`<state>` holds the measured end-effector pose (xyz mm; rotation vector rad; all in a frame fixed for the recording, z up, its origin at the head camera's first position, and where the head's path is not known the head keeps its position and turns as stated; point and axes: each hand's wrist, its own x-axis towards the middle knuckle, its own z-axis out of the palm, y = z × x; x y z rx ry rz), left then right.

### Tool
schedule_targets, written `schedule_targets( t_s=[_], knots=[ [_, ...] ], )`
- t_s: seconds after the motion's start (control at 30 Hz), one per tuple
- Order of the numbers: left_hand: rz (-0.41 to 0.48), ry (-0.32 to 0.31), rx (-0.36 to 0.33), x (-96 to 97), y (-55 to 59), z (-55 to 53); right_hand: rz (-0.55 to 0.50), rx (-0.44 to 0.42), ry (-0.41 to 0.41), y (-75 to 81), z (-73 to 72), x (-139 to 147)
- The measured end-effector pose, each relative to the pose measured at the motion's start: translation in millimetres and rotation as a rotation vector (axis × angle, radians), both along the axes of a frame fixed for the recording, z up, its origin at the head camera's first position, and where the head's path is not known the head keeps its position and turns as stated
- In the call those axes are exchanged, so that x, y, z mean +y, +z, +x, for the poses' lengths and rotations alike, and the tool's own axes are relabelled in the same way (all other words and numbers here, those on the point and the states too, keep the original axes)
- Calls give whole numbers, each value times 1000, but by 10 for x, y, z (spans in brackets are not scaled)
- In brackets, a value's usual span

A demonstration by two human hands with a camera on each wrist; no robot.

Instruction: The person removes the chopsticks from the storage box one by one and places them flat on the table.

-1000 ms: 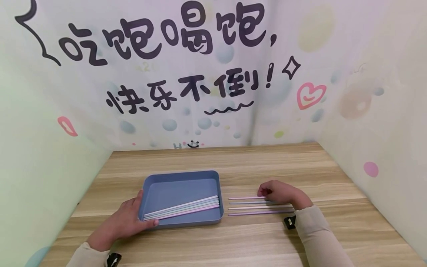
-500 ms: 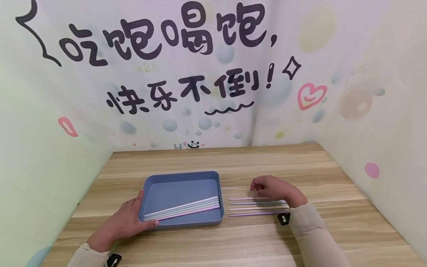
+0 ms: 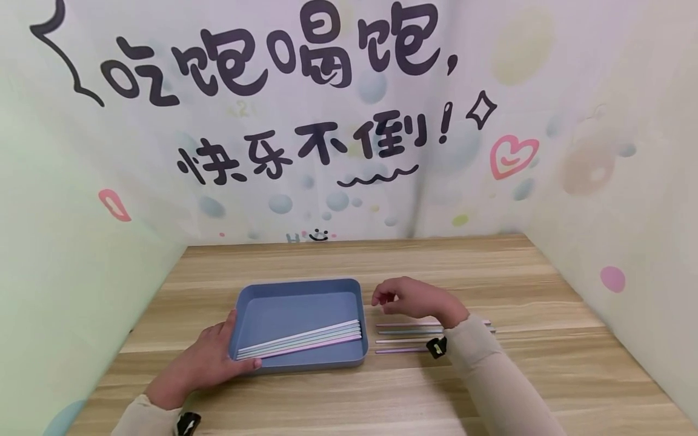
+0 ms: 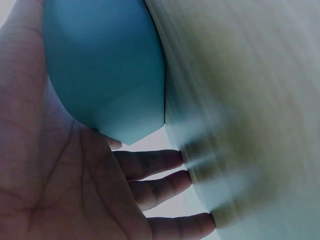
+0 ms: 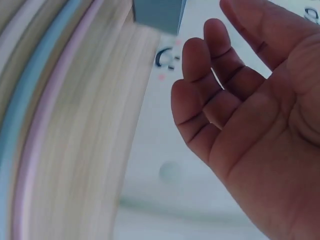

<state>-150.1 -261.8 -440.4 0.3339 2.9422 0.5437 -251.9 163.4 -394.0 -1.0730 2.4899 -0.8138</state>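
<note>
Looks like a booth, bldg type unclear: wood-grain tbl (image 3: pixel 338 402) w/ printed walls (image 3: pixel 349 103).

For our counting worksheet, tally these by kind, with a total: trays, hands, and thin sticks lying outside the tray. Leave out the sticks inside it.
Tray: 1
Hands: 2 (left hand, right hand)
Thin sticks outside the tray: 4
Total: 7
</note>
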Motion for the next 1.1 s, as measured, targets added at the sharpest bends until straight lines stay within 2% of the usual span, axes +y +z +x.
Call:
schedule_targets(
  t_s=[0.13,0.27,0.67,0.83,1.1],
  knots=[
    [1,-4,25,-8,-11,6,-16,22,64,52,-36,-202],
    [6,-6,45,-10,-10,21,-15,31,95,113,-45,-397],
    [-11,-7,20,-4,38,25,31,38,161,188,-85,-986],
    [-6,5,5,-1,32,25,33,31,161,178,-136,-1164],
    [-5,7,-22,25,28,-1,66,29,186,39,-160,-1334]
  ],
)
